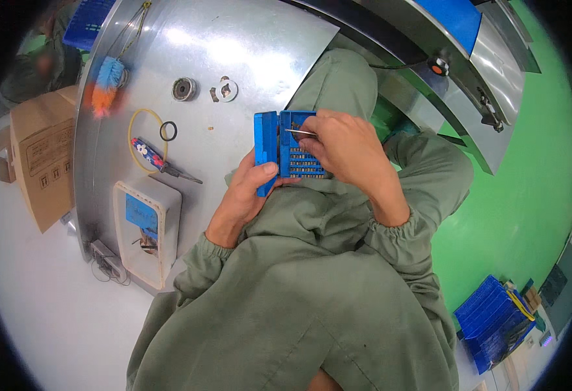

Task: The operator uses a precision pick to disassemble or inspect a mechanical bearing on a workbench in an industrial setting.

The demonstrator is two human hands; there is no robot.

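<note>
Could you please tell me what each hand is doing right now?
Left hand: closed on the blue case, which is open.
Right hand: closed, pinching a thin metal piece over the case.

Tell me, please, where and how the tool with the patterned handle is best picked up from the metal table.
Probably by the patterned handle, from above: it is thicker than the dark shaft and lies flat, upper side exposed.
</note>
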